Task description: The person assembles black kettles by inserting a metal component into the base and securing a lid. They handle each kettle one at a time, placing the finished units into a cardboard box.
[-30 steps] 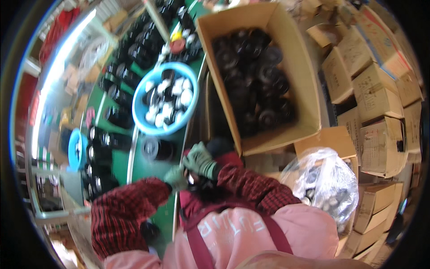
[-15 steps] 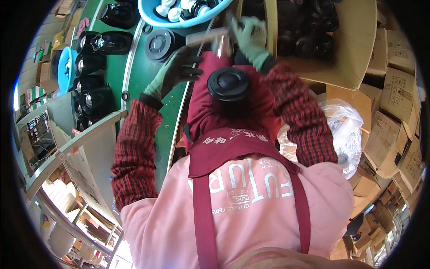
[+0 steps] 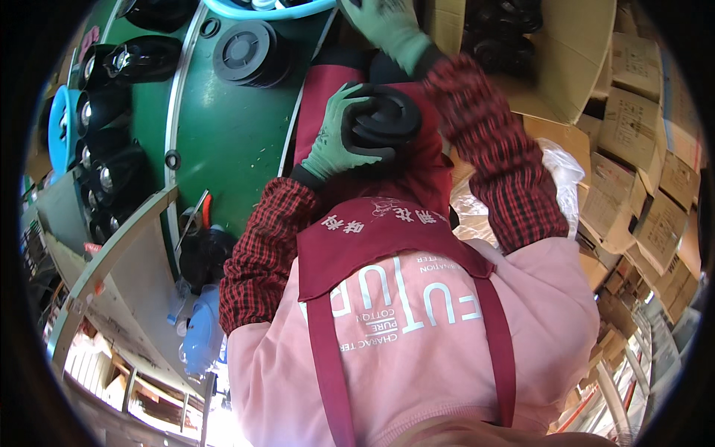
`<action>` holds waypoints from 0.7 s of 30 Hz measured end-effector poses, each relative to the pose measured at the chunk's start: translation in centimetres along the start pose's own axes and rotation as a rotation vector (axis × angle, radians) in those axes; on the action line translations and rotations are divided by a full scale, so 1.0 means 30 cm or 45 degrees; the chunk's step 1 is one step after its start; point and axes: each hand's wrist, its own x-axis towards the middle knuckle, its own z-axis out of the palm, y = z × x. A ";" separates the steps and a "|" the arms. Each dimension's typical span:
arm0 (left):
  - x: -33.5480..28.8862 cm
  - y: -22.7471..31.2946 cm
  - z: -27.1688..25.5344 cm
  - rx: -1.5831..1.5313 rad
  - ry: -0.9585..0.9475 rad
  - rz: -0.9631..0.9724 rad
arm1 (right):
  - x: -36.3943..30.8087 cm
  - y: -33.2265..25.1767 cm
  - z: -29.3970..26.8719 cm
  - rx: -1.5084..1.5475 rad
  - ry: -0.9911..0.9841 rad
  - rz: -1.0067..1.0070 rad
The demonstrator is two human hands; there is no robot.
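Note:
My left hand [image 3: 333, 141], in a green glove with dark fingers, is closed around the left side of a round black lid [image 3: 389, 115]. The ridged, disc-shaped lid is held above my lap, over the dark red apron [image 3: 320, 97]. At the upper edge is my right hand [image 3: 389, 28], also gloved in green, beside the blue basin [image 3: 272, 13]. Its fingertips run out of the picture, so whether it holds anything is hidden. A stack of similar black lids [image 3: 249, 54] stands on the green table, left of my hands.
Several glossy black vessels [image 3: 145, 61] line the left of the green table [image 3: 223, 141]. A cardboard box [image 3: 588, 63] holding black round parts is at the upper right. Clear plastic wrap [image 3: 558, 175] and stacked cartons [image 3: 633, 123] lie right. A grey metal frame [image 3: 123, 238] borders the left.
My left hand has moved from beside the table to the black lid over my lap and closed on it. My right hand has shifted up toward the basin. The whole view has shifted.

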 end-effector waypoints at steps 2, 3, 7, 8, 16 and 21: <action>-0.013 0.000 0.048 0.064 0.119 0.100 | -0.169 -0.019 -0.094 0.379 0.169 0.070; -0.020 0.000 0.053 0.111 0.188 0.154 | -0.249 -0.033 -0.172 0.625 -0.071 0.281; -0.062 0.142 -0.020 0.170 0.160 0.435 | -0.638 0.031 -0.297 1.222 -0.218 0.972; -0.083 0.172 -0.060 0.183 0.321 0.465 | -0.647 0.015 -0.344 1.332 -0.294 1.039; -0.293 0.117 -0.615 -1.491 1.074 -0.477 | -0.230 -0.551 -0.353 1.184 -0.794 0.013; -0.544 -0.086 -0.672 -1.965 1.068 -0.910 | -0.117 -0.809 -0.114 1.253 -0.867 0.283</action>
